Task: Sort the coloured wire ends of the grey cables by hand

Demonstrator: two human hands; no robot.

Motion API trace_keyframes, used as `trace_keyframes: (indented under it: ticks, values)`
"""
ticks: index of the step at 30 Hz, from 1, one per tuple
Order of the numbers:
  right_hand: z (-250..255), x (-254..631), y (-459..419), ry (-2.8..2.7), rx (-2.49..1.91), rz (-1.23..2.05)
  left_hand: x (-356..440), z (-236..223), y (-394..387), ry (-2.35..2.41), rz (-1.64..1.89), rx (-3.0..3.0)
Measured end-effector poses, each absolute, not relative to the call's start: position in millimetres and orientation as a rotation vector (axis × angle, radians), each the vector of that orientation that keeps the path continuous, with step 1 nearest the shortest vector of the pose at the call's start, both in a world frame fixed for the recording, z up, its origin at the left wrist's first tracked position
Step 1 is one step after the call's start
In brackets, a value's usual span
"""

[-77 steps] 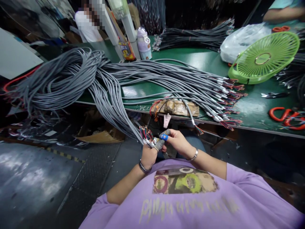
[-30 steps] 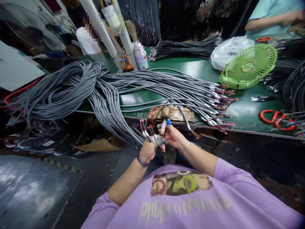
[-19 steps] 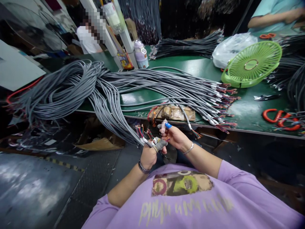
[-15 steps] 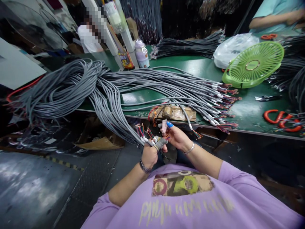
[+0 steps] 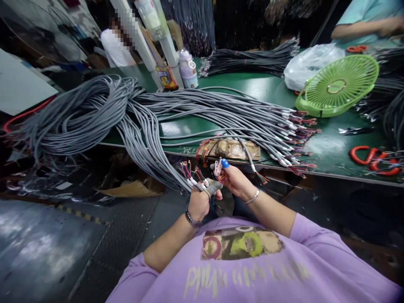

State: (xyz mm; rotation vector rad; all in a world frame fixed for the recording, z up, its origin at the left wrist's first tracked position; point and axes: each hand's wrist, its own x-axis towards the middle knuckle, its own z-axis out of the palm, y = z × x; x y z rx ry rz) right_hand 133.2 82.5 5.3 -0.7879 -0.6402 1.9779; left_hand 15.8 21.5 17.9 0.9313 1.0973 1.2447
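In the head view: closing the left hand (image 5: 198,204) around gray cables (image 5: 154,147) near the colored wire tips (image 5: 187,168), grip narrow and full; pinching a pink clip (image 5: 218,168) in the right hand (image 5: 236,181), just beside wires, possibly also holding some, too crowded to tell. Trailing toward ten o'clock, into the coil (image 5: 78,113) on the green surface (image 5: 271,88).

Possibly risking cables slipping out through the hanging bundle's weight, or thin wires bending or tangling through crowding between fingers.

Counting two hands, one clip, one green fan (image 5: 337,86) at two o'clock, one bottle (image 5: 188,71) near twelve; not counting cables, too many overlapping.
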Motion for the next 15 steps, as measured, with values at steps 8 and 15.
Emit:
trace_keyframes:
  ticks: [8,15]
  values:
    - [0.9,130.8,91.0,-0.484,-0.709,2.045,20.4,19.5,24.9,1.129,1.204,0.879]
    - [3.1,127.7,86.3,-0.437,-0.724,2.047,20.2,18.2,24.9,1.137,1.199,0.882]
